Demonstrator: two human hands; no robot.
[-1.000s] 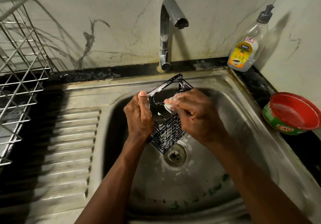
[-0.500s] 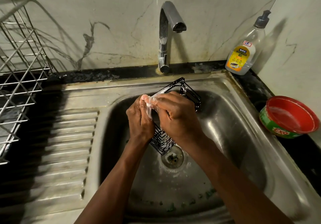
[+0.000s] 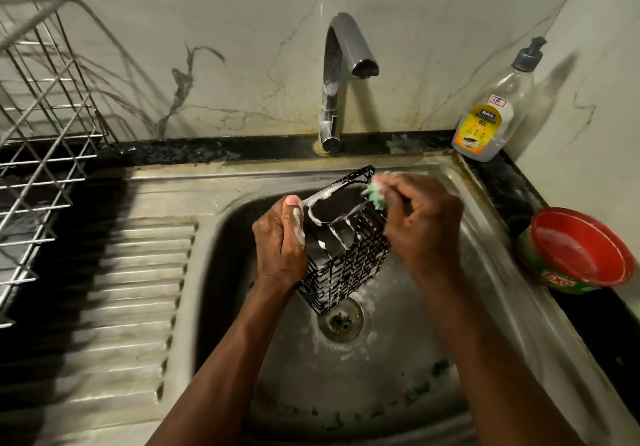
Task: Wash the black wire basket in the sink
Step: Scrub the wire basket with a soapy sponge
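The black wire basket [image 3: 346,258] hangs tilted over the steel sink [image 3: 433,359], its open top facing up and away, with white soap foam along the rim. My left hand [image 3: 282,248] grips its left side. My right hand [image 3: 422,224] holds a green soapy scrubber [image 3: 375,194] against the basket's far right rim. The basket's lower corner hovers just above the drain [image 3: 341,321].
The tap [image 3: 341,75] stands behind the sink, not running. A dishwash gel pump bottle [image 3: 491,113] sits at the back right. A red tub of dish soap [image 3: 581,251] rests on the right counter. A steel dish rack [image 3: 38,127] stands left, beside the ribbed drainboard [image 3: 131,307].
My right hand moved with the scrubber from the basket's near left rim, next to my left thumb, to its far right rim. The basket stays in my left hand.
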